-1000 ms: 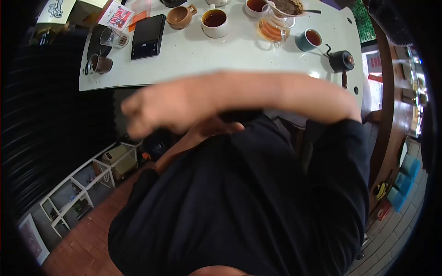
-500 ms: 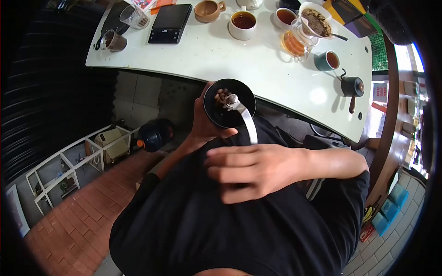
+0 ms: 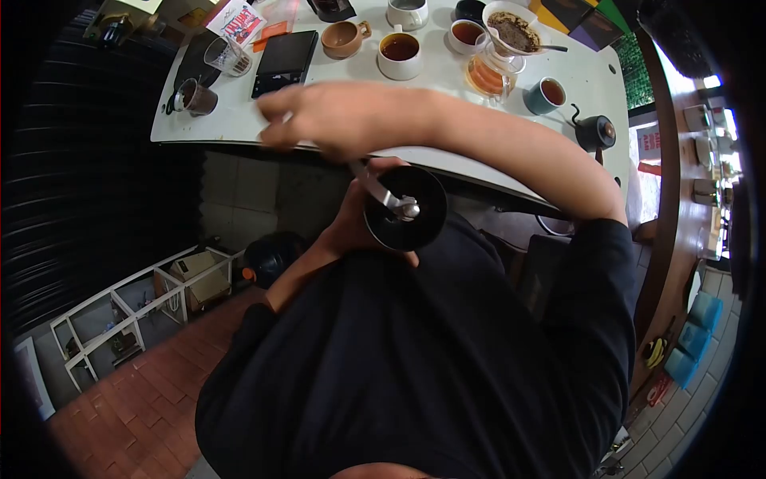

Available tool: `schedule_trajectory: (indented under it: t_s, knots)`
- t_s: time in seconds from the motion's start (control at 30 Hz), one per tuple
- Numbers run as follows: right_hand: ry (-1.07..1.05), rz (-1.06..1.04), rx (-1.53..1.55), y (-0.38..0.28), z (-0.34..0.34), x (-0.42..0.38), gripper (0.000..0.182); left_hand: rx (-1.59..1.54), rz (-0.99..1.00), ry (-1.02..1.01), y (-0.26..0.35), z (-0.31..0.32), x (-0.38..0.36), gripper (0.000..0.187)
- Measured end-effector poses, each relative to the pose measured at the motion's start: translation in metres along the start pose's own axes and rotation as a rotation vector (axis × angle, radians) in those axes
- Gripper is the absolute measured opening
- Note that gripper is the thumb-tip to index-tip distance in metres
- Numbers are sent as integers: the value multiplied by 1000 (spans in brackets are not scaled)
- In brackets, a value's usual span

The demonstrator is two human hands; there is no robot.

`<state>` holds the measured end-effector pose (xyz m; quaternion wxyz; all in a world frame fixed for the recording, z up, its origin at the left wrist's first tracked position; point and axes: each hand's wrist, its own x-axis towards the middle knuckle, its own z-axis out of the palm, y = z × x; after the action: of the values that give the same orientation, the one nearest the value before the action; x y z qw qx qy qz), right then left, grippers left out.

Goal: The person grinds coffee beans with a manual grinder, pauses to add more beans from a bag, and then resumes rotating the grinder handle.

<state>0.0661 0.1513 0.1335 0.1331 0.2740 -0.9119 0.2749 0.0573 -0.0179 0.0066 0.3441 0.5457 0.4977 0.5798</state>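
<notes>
My left hand (image 3: 345,219) is wrapped around a black hand coffee grinder (image 3: 427,227), held upright in front of my body just off the table's edge. A silver crank (image 3: 381,194) runs from the hub in its open top toward the upper left. My right hand (image 3: 319,120), blurred by motion, is closed over the far end of the crank, hiding the knob. The inside of the grinder's top looks dark; I cannot make out beans in it.
On the white table (image 3: 239,120) are a black scale (image 3: 286,57), a glass of dark grounds (image 3: 195,97), another glass (image 3: 230,56), a brown cup (image 3: 343,38), a white cup of dark liquid (image 3: 400,56), a dripper (image 3: 515,32) over a glass server (image 3: 488,76), and a kettle (image 3: 595,132).
My right hand and the crank have swung from the near side of the grinder round to its far left. The beans seen in the top before no longer show. The view has shifted slightly.
</notes>
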Motion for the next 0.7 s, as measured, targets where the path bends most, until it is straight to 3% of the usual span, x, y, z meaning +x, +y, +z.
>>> schedule_trajectory:
  t_s: [0.07, 0.1, 0.17, 0.23, 0.3, 0.37, 0.4, 0.43, 0.47, 0.53, 0.57, 0.6, 0.67, 0.7]
  knots:
    - [158, 59, -114, 29, 3, -18, 39, 320, 127, 121, 0, -12, -2, 114]
    - [81, 166, -48, 40, -7, -27, 34, 320, 136, 119, -4, -16, -4, 114]
    - [244, 237, -40, 47, -12, -56, 42, -34, -115, 352, -12, -24, -10, 104]
    - [243, 398, 6, 28, -10, -79, 53, -25, -109, 398, -5, -35, -4, 100]
    - [225, 511, 37, -12, 7, -90, 48, 136, -32, 471, -5, -50, 2, 90]
    - [165, 381, 118, -63, 16, -81, 41, 172, -106, 478, -1, -59, 13, 89]
    - [117, 178, 77, -71, 28, -71, 37, 212, -182, 469, -1, -62, 16, 87]
    - [102, 478, 476, -96, 40, -51, 31, 168, -48, 400, -9, -66, 17, 85]
    - [134, -68, 28, -90, 58, -37, 24, 309, -144, 402, -13, -61, 19, 85]
    - [253, -249, 8, -91, 70, 14, 17, 353, 29, 235, 4, -58, 24, 84]
    - [245, -282, -30, -85, 73, 37, 18, 209, 52, 142, 13, -57, 23, 84]
    - [179, -264, -79, -76, 71, 56, 20, 233, -25, 94, 9, -55, 22, 85]
    - [8, -114, -165, -48, 46, 83, 30, 436, -95, -404, 33, -76, 29, 94]
    - [75, -12, -185, -18, 59, 88, 32, 445, 130, -200, 14, -79, 10, 99]
